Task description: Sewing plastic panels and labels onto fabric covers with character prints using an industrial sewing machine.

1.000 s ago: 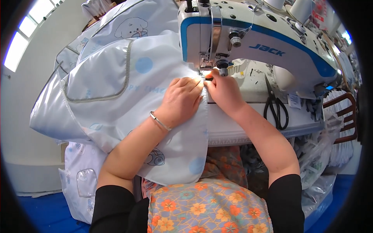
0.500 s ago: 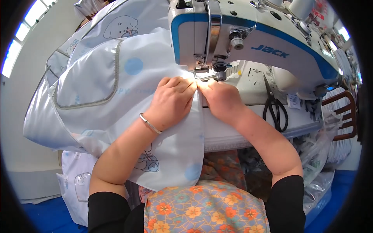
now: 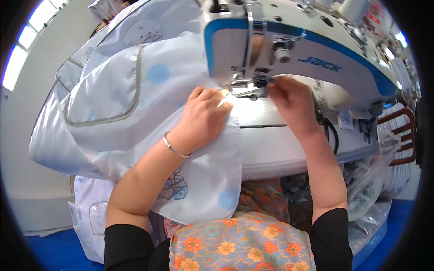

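A: Item one, your left hand (image 3: 203,118)?

B: Laid flat, fingers spread and pressing down on the pale blue garment (image 3: 135,108); nothing is gripped, the palm just pins the cloth to the machine bed (image 3: 289,144). A thin bracelet (image 3: 174,148) sits at your wrist.

A: Item two, your right hand (image 3: 291,101)?

B: Curled beside the presser foot (image 3: 253,90), fingertips bunched toward the needle area. Whether they pinch the cloth edge or a machine part, you cannot tell from this view.

A: Item three, the garment's position?

B: Glossy, with blue dots and grey piping. Its bulk is heaped to your left and hangs off the bed toward your lap. Only a narrow edge reaches under the sewing machine (image 3: 289,49) head.

A: Item four, the relation that matters?

B: The seam edge lies just ahead of your left fingertips and to the left of your right ones, running away from you under the foot. Your left hand is on the cloth itself; your right hand is nearer the foot, and the two hands are near each other with the foot between.

A: Item five, the surroundings?

B: Clear plastic bags (image 3: 368,189) hang below the bed on your right.
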`<move>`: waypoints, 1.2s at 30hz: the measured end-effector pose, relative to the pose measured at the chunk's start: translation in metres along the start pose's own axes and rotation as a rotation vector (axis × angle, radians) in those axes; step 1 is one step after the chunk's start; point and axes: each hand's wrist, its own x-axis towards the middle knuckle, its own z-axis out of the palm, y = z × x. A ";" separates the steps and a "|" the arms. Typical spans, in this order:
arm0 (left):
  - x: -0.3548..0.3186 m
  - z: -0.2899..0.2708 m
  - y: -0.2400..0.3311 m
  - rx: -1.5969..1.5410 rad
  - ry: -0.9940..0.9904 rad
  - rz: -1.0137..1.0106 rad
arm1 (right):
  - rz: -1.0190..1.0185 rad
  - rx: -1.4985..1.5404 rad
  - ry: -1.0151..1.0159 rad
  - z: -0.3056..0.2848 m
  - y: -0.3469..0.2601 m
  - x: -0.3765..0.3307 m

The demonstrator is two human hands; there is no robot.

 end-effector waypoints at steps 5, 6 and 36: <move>0.005 -0.002 0.004 0.010 0.023 0.005 | 0.140 -0.118 -0.010 -0.052 0.009 -0.059; 0.007 -0.002 0.006 0.037 -0.007 -0.008 | 0.149 -0.117 0.046 -0.070 0.015 -0.074; 0.000 -0.003 0.019 -0.238 -0.090 -0.591 | 0.115 0.053 -0.088 0.075 -0.012 -0.029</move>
